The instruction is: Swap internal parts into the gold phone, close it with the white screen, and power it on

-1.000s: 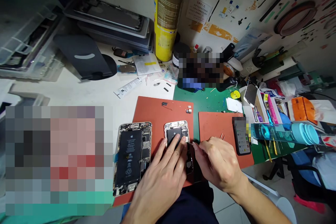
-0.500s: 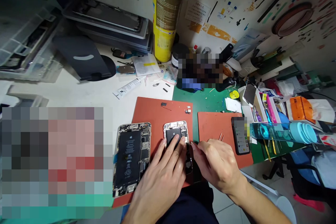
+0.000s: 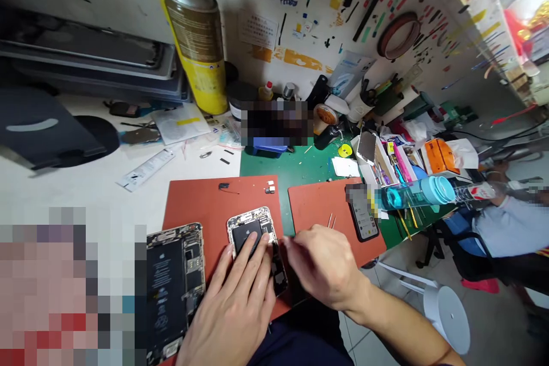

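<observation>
My left hand [image 3: 234, 303] lies flat with fingers stretched over an opened small phone [image 3: 246, 223] on a red-brown mat [image 3: 197, 200], pressing on its black battery. My right hand [image 3: 323, 266] is closed in a pinch at the phone's right edge, beside a dark strip of parts [image 3: 278, 274]; what it pinches is too small to make out. A larger opened phone [image 3: 171, 286] with its battery showing lies just left of my left hand. Tweezers [image 3: 331, 221] rest on a second red mat [image 3: 319, 206] above my right hand.
A tall yellow spray can [image 3: 197, 40] stands at the back. A lit phone [image 3: 363, 214], a teal bottle [image 3: 418, 191], a box of tools [image 3: 386, 160] and clutter fill the right. Stacked trays [image 3: 90, 63] sit back left. A white stool [image 3: 446, 314] and another person's sleeve [image 3: 506, 223] are at right.
The view has swung to the right and down, so everything sits further left in frame. My hands stay on the small phone; the right hand's fingertips have shifted slightly along its edge.
</observation>
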### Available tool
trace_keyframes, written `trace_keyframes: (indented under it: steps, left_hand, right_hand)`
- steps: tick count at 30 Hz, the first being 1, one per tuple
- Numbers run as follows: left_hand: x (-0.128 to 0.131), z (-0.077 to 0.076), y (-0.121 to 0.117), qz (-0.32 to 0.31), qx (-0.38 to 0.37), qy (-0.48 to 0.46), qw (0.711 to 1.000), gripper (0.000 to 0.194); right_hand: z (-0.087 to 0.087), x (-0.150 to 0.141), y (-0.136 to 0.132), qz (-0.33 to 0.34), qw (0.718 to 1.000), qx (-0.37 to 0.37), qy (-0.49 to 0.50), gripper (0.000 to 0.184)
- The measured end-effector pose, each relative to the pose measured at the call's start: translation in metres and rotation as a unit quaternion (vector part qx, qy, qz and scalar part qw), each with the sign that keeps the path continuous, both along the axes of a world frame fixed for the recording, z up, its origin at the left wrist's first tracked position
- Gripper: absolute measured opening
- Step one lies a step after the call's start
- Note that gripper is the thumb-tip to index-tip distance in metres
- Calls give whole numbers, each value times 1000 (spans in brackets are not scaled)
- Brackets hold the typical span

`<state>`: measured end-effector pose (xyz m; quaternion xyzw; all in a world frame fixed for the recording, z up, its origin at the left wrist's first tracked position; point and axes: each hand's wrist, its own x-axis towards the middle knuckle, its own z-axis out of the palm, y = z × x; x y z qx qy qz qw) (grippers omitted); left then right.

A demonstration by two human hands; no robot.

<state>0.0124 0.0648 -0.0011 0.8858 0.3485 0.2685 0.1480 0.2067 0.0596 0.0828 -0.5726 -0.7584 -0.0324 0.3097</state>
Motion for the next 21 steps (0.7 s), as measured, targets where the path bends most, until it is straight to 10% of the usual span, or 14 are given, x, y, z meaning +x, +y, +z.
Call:
trace_keyframes:
  steps: [8, 12, 21]
  left_hand:
    - [1, 3, 4, -11, 26, 19, 999, 72]
    - [1, 1, 3, -16, 27, 22, 999, 73]
    - [-9, -11, 13, -60, 65, 55, 995, 78]
  right_hand:
    - [-5, 91, -21, -364, 892, -7, 267, 31]
    - [-20, 103, -38, -394, 873, 6, 287, 33]
    - [-68, 75, -64, -320, 944, 53, 57, 12]
